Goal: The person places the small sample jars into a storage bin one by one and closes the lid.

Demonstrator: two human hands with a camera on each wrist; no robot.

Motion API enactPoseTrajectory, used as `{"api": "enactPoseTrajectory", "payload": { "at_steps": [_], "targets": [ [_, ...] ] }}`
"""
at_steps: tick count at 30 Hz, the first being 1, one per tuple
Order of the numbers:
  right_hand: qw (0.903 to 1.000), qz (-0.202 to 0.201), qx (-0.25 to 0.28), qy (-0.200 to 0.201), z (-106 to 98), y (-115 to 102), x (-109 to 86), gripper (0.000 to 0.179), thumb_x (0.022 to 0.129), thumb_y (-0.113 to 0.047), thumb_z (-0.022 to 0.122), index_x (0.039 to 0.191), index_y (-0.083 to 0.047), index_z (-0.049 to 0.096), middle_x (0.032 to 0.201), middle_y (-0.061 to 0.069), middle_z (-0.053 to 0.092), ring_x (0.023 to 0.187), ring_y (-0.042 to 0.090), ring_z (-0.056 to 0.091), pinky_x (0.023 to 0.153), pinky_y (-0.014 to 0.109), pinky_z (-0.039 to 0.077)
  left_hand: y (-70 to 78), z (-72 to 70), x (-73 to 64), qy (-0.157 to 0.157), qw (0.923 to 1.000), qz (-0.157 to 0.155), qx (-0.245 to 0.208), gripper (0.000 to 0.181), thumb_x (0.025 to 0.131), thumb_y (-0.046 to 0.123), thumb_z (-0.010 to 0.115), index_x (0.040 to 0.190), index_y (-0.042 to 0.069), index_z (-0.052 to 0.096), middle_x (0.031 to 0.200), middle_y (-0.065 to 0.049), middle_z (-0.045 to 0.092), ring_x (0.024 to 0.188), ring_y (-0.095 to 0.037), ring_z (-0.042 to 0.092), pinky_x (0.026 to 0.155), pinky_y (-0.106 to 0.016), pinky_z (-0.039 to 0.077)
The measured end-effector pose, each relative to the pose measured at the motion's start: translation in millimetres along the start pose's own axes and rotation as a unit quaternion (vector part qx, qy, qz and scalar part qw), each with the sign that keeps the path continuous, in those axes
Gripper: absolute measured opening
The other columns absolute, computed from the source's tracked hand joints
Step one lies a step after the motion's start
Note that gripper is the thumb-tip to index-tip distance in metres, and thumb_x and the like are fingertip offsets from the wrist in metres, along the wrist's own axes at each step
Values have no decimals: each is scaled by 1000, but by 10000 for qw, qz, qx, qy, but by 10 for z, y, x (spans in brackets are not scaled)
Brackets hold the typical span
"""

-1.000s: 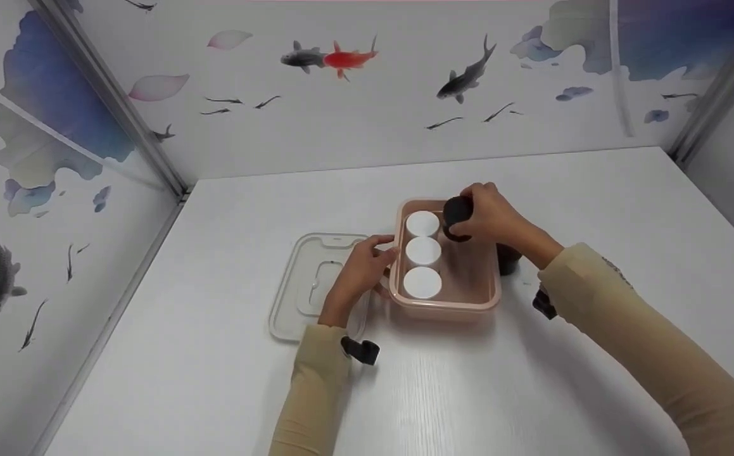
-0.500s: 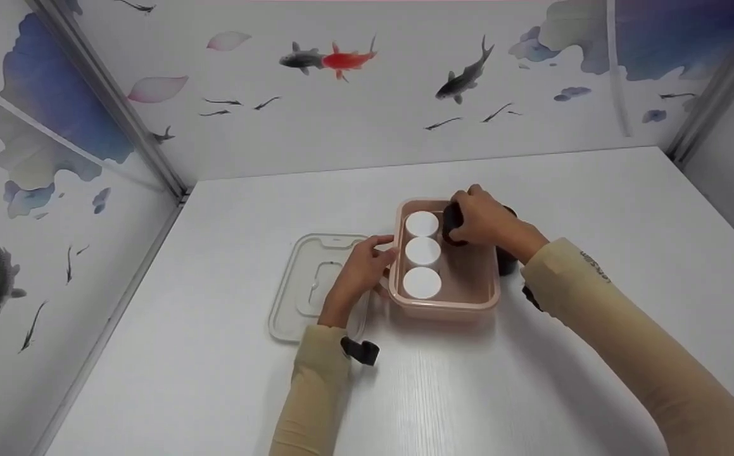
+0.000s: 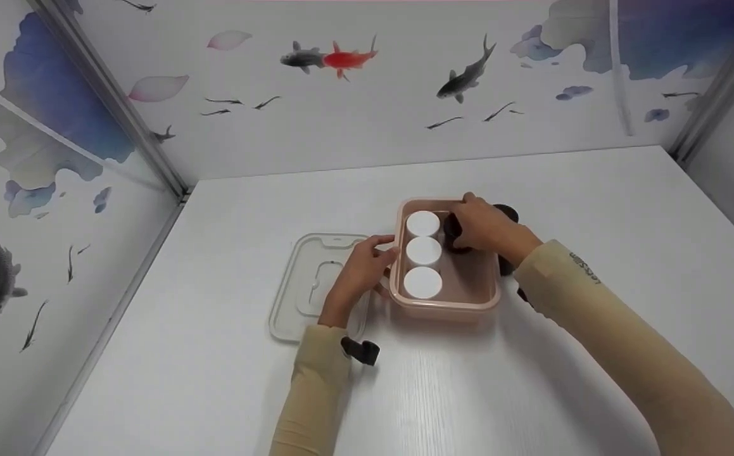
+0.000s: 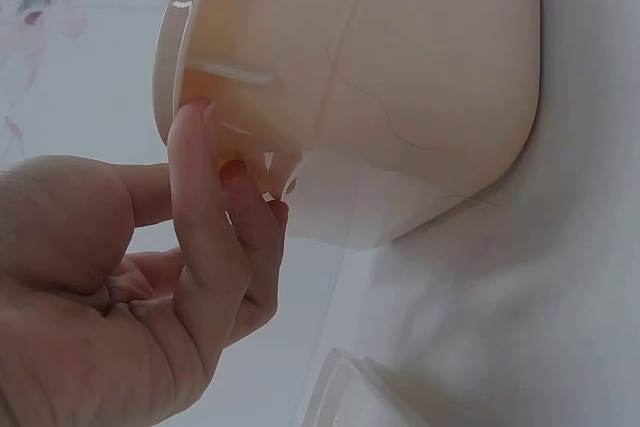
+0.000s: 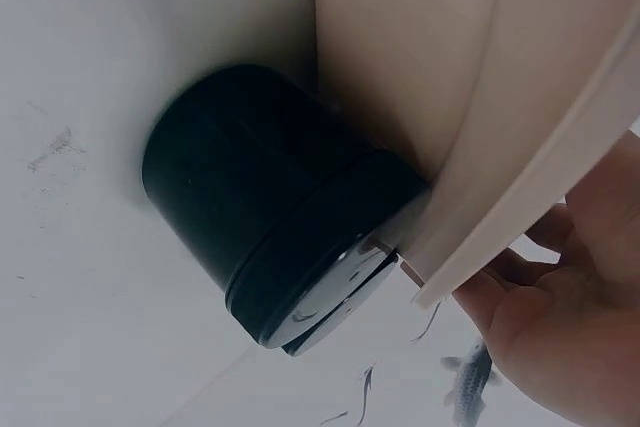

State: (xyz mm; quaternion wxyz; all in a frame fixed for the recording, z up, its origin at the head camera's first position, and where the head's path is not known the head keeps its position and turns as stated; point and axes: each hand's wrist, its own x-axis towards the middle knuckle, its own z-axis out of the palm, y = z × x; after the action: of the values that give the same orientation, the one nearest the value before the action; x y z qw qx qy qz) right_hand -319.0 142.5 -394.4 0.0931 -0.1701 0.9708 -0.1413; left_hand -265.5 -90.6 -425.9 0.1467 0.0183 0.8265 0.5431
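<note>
In the head view, a pink rectangular container [image 3: 446, 310] stands on the table. My left hand [image 3: 355, 275] holds its left side; in the left wrist view the fingers [image 4: 205, 207] bend up against the wall under the rim. My right hand [image 3: 490, 229] reaches over the right rim and grips a dark round jar [image 3: 451, 233] at the back right inside the container. That jar's lower part is hidden. Three round white-topped jars [image 3: 423, 251] form a row along the container's left side. Two more black jars [image 5: 280, 187] stand outside, close to its right wall.
A pale, flat rectangular lid [image 3: 297, 297] lies on the white table [image 3: 215, 285] to the left, partly under my left forearm. White panels [image 3: 367, 126] painted with fish border the table at the back and sides.
My right hand has moved left and down into the container, lowering the dark jar below the rim. A jar outside at the right has come into view. The left hand stays put.
</note>
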Motion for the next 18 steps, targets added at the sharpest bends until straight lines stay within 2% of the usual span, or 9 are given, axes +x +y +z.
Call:
{"api": "enactPoseTrajectory", "payload": {
  "at_steps": [3, 9, 14, 18],
  "targets": [
    [10000, 13, -64, 31, 13, 5, -11, 57, 88, -15, 76, 137, 3, 54, 128, 29, 50, 114, 39, 55, 99, 56, 52, -12, 5, 5, 2, 10000, 50, 28, 45, 105, 31, 54, 147, 15, 49, 114, -13, 68, 86, -19, 71, 50, -25, 56],
    [9991, -244, -282, 210, 22, 24, -47, 61, 89, -12, 75, 142, 5, 49, 133, 33, 47, 123, 45, 53, 102, 58, 50, -18, 8, 3, 20, 10000, 60, 43, 45, 105, 30, 54, 147, 16, 49, 116, -13, 69, 86, -19, 71, 50, -25, 55],
    [9977, -483, 116, 458, -23, 70, -142, 59, 90, -12, 73, 144, -1, 51, 132, 30, 49, 122, 43, 53, 102, 58, 50, -3, 19, 2, 19, 10000, -47, 72, 46, 105, 31, 53, 148, 17, 49, 116, -13, 69, 87, -18, 70, 50, -24, 55],
    [9920, -687, 603, 868, -68, 113, -248, 50, 93, -12, 70, 139, 0, 56, 131, 27, 51, 121, 41, 54, 104, 57, 49, -8, 11, 2, 12, 10000, -52, -3, 45, 105, 31, 54, 148, 17, 49, 115, -12, 68, 87, -19, 70, 50, -25, 56]
  ]
}}
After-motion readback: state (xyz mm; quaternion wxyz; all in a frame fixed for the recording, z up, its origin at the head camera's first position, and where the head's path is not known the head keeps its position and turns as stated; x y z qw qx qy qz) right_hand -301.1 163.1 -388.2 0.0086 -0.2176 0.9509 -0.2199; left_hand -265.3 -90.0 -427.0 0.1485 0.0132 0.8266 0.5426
